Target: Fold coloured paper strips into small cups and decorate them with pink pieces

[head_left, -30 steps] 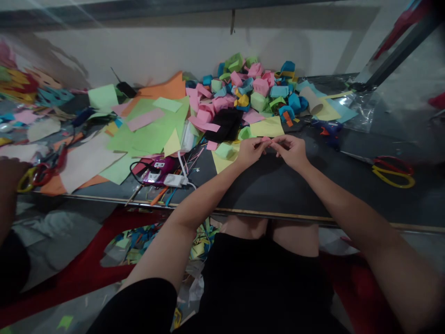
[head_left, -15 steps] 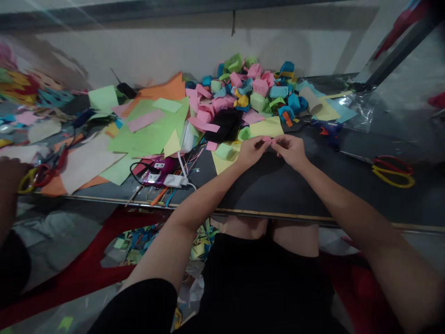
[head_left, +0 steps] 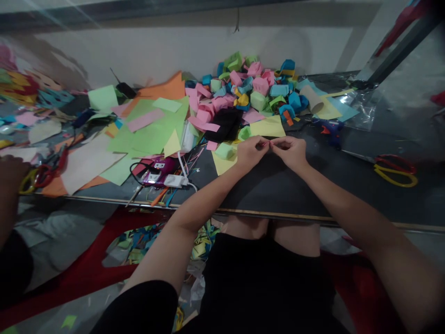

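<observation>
"Where are our hands?"

"Together above the dark table [head_left: 278, 190], the left hand [head_left: 253, 150] and the right hand [head_left: 291, 150] meeting at the fingertips. Each has thumb and finger pinched closed on what looks like a tiny pink piece [head_left: 270, 143]"

"What has just changed?"

"We see less pink between the tips than half a second ago. The fingers cover most of it, so we can't tell its shape or whether a fold has been made"

"And what does that mean for the work?"

"We'd judge it as fine finger work, with our grip shifted a little on the paper. Thin stuff like that could crease or slip"

"What lies around us?"

"Just beyond our fingers, a yellow sheet [head_left: 267, 125]; near our left, a green folded piece [head_left: 244, 134] and a pale green block [head_left: 225, 150]. Farther back we have the heap of coloured paper shapes [head_left: 260, 86]. Off to our right lie a blue glue gun [head_left: 333, 132] and, nearer us, the scissors [head_left: 376, 162]"
</observation>
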The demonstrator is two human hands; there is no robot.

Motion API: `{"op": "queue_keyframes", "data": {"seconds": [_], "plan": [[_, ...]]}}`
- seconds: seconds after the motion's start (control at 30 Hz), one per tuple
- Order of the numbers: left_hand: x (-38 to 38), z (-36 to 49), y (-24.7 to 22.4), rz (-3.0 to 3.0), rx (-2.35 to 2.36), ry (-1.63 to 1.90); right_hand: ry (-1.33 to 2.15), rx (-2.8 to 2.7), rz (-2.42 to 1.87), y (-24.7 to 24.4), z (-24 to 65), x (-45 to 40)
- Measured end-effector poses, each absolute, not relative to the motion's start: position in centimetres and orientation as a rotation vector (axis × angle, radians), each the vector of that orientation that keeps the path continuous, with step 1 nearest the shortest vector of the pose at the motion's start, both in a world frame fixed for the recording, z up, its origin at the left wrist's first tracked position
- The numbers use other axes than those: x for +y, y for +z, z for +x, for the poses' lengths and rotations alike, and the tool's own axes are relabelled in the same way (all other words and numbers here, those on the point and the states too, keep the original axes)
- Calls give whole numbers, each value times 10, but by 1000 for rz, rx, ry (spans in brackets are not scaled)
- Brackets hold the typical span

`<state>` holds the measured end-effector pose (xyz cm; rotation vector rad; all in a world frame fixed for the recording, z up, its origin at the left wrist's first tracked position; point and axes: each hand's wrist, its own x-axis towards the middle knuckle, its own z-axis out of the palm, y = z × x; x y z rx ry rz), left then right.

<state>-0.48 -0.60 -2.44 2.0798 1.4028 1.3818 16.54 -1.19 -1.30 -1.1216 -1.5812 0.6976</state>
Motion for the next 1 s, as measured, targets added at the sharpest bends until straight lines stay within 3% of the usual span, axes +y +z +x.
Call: {"op": "queue_keyframes", "data": {"seconds": [0.33,1.0], "plan": [[-7,-3,-28,1996,1221,1398,853,-1408,-1077,-18,164,-13],[-9,0,-25,1989,1220,1359,643,-1417,-1143,-14,164,-5]]}}
